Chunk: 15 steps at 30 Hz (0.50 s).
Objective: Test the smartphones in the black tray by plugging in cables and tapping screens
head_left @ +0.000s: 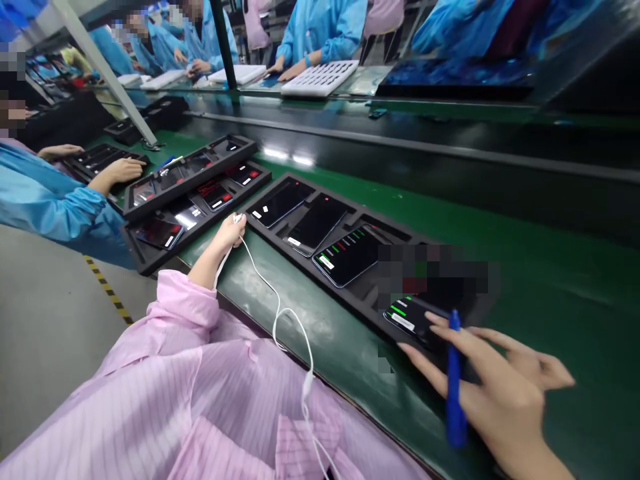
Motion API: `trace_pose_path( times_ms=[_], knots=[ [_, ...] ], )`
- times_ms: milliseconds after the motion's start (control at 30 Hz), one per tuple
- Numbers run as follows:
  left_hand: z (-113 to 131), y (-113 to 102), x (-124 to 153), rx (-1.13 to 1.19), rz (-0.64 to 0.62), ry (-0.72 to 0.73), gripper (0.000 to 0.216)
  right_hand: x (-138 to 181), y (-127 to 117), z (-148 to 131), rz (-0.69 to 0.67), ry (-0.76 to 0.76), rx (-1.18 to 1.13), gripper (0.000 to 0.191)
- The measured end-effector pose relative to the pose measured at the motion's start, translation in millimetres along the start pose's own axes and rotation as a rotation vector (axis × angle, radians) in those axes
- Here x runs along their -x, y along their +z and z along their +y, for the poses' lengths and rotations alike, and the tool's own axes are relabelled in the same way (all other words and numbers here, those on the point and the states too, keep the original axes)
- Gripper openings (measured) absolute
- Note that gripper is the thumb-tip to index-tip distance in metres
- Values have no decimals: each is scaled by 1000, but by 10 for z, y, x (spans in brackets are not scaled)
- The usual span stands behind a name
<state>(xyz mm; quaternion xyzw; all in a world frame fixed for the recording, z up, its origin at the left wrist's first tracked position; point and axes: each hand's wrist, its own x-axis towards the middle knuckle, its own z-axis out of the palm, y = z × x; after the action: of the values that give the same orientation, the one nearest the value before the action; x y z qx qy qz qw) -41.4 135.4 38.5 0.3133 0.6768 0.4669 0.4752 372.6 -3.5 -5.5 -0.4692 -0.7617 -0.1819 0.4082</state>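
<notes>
My left hand (231, 233) is closed around the end of a white earphone cable (276, 297) by the near left corner of a black foam tray (300, 257). The cable loops down over the table edge onto my lap. My right hand (505, 383) holds a blue pen (454, 393), its fingers spread over the tray's right end. Under its fingertips lies a phone (403, 320) with green lines on its screen; whether they touch it I cannot tell. Further left in the tray are a phone with green and red text (347, 253) and two dark-screened phones (317, 223).
Two more phone trays (200, 213) overlap at the left, near a co-worker's hands (120, 172) on another tray. A dark conveyor belt (400, 153) runs behind the green table (270, 267). Co-workers in blue sit across it by white trays (320, 79). A metal post (107, 77) rises at left.
</notes>
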Motion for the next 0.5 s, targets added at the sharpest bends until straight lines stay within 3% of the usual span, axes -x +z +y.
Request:
trace_pose_path(
  times_ms=[167, 300, 400, 500],
  knots=[
    [64, -98, 226, 179, -93, -77, 29, 93, 123, 228, 165, 688, -172, 33],
    [-95, -118, 567, 335, -173, -135, 33, 8, 120, 396, 425, 1177, -296, 56],
    [-231, -35, 738, 434, -205, -189, 40, -101, 13, 434, 536, 1393, -454, 60],
    [-273, 45, 743, 533, -209, -229, 48, -117, -99, 486, 491, 1472, -463, 43]
  ],
)
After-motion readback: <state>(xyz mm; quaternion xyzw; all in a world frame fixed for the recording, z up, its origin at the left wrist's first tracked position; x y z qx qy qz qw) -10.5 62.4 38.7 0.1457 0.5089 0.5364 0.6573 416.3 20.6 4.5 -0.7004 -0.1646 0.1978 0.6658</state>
